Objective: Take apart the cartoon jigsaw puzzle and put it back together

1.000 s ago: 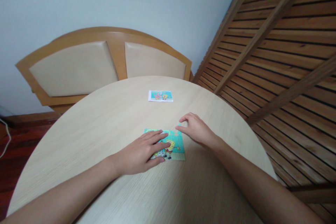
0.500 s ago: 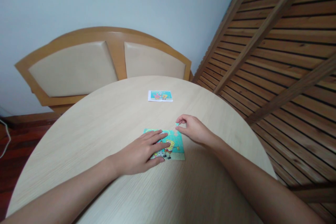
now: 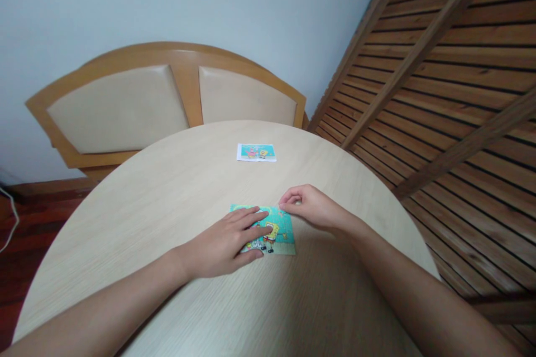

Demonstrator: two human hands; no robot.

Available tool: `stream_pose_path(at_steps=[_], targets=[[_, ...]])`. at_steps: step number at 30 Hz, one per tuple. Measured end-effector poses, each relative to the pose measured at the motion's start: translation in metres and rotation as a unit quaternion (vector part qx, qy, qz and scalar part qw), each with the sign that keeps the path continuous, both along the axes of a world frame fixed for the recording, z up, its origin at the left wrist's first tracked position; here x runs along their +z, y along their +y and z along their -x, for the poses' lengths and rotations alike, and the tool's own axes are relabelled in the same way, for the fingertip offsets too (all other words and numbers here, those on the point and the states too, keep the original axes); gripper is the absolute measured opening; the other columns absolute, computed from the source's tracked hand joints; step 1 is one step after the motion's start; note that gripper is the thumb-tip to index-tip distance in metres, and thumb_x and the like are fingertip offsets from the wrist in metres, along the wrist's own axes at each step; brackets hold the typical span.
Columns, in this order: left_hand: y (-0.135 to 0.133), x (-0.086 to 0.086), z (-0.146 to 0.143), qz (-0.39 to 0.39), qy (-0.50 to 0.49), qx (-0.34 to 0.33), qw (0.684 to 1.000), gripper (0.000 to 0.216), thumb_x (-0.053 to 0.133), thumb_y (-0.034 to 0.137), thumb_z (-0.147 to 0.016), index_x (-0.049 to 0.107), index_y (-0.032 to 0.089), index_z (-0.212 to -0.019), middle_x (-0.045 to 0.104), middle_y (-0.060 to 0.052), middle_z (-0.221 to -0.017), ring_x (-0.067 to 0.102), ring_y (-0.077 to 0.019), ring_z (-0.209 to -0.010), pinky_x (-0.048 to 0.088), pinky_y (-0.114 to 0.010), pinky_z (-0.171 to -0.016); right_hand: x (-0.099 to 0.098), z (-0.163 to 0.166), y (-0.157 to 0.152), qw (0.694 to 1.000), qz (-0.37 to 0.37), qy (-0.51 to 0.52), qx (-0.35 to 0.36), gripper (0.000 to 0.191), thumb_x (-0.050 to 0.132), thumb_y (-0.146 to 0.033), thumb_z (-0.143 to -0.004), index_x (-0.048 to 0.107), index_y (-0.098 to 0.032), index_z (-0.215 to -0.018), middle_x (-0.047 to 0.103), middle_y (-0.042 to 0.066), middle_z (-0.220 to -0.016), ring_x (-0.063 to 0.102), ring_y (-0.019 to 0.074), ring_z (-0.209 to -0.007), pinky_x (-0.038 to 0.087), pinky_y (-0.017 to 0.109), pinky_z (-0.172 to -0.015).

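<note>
A jigsaw puzzle [image 3: 285,226] with a turquoise ground and a yellow cartoon figure lies flat on the round table. My left hand [image 3: 228,240] rests on its left part, palm down and fingers spread, hiding much of the picture there. At the upper right corner of the puzzle, my right hand [image 3: 304,205] is closed in a pinch, thumb and forefinger meeting over a small turquoise puzzle piece that is mostly hidden by the fingertips. A small pale gap shows in the puzzle just beneath those fingertips.
Farther back on the pale wooden table [image 3: 176,178] lies a picture card [image 3: 257,152] with the same cartoon style. Behind the table stands a wooden bench back [image 3: 192,89] with cream padding. A slatted wooden panel [image 3: 439,83] rises on the right, and a white cable [image 3: 12,217] hangs at far left.
My right hand's fingertips have come down with the small puzzle piece onto the puzzle's upper right corner, and the piece is now mostly covered. My left hand has stayed in place.
</note>
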State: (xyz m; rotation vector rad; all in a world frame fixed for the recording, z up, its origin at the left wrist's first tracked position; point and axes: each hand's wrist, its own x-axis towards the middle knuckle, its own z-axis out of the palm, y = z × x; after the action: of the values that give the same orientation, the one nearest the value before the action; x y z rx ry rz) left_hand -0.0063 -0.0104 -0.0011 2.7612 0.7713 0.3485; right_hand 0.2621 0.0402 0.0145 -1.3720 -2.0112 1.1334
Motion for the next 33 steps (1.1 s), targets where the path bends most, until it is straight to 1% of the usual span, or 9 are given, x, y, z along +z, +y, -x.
stream_pose_path(at_steps=[7,13,16,23,29,33], targets=[[-0.0001,-0.0004,0.0000,0.000,-0.011,-0.002,1.000,0.048,0.058,0.041,-0.101,0.052,0.026,-0.146,0.042,-0.013,-0.159,0.038,-0.0372,-0.147,0.038,-0.060,-0.116,-0.0019,0.0034,-0.0002,1.000,-0.008,-0.008,0.013,0.019,0.068,-0.032,-0.083,0.075,-0.014,-0.086,0.078,0.008,-0.087,0.070,0.0210,-0.082,0.054,0.031,-0.075],[-0.0004,0.0004,0.0001,0.001,-0.011,-0.001,1.000,0.048,0.058,0.041,-0.101,0.051,0.027,-0.146,0.043,-0.013,-0.159,0.038,-0.0376,-0.147,0.039,-0.060,-0.116,-0.0033,0.0053,-0.0005,0.998,-0.039,-0.046,0.003,0.018,0.069,-0.030,-0.083,0.077,-0.015,-0.087,0.076,0.005,-0.080,0.067,0.0186,-0.074,0.050,0.028,-0.066],[-0.0003,0.0001,-0.0001,-0.003,-0.003,-0.001,1.000,0.048,0.058,0.041,-0.101,0.051,0.026,-0.146,0.043,-0.013,-0.159,0.038,-0.0370,-0.147,0.039,-0.059,-0.116,-0.0034,0.0056,0.0003,0.997,-0.052,-0.056,0.000,0.019,0.069,-0.031,-0.083,0.079,-0.015,-0.088,0.077,0.006,-0.080,0.067,0.0187,-0.073,0.049,0.027,-0.065],[-0.0001,-0.0006,0.0001,-0.006,-0.002,-0.001,1.000,0.049,0.058,0.041,-0.101,0.051,0.027,-0.146,0.042,-0.012,-0.160,0.039,-0.0362,-0.147,0.038,-0.058,-0.117,-0.0019,0.0004,0.0012,0.996,-0.059,-0.069,0.020,0.023,0.065,-0.031,-0.088,0.082,-0.017,-0.092,0.081,0.006,-0.087,0.071,0.0204,-0.078,0.050,0.027,-0.068],[-0.0001,-0.0001,-0.0003,-0.003,0.003,0.000,1.000,0.049,0.057,0.041,-0.101,0.051,0.025,-0.146,0.042,-0.014,-0.159,0.038,-0.0368,-0.147,0.038,-0.059,-0.117,-0.0017,-0.0028,0.0012,0.994,-0.063,-0.090,0.007,0.017,0.071,-0.029,-0.081,0.081,-0.017,-0.089,0.078,0.004,-0.078,0.069,0.0184,-0.071,0.050,0.026,-0.065],[0.0002,-0.0011,0.0003,0.000,-0.010,-0.004,1.000,0.049,0.058,0.040,-0.100,0.052,0.026,-0.146,0.042,-0.013,-0.159,0.038,-0.0368,-0.147,0.038,-0.059,-0.117,-0.0022,-0.0021,0.0009,0.994,-0.066,-0.088,0.012,0.018,0.074,-0.028,-0.080,0.080,-0.017,-0.092,0.077,0.004,-0.080,0.068,0.0183,-0.073,0.050,0.027,-0.067]])
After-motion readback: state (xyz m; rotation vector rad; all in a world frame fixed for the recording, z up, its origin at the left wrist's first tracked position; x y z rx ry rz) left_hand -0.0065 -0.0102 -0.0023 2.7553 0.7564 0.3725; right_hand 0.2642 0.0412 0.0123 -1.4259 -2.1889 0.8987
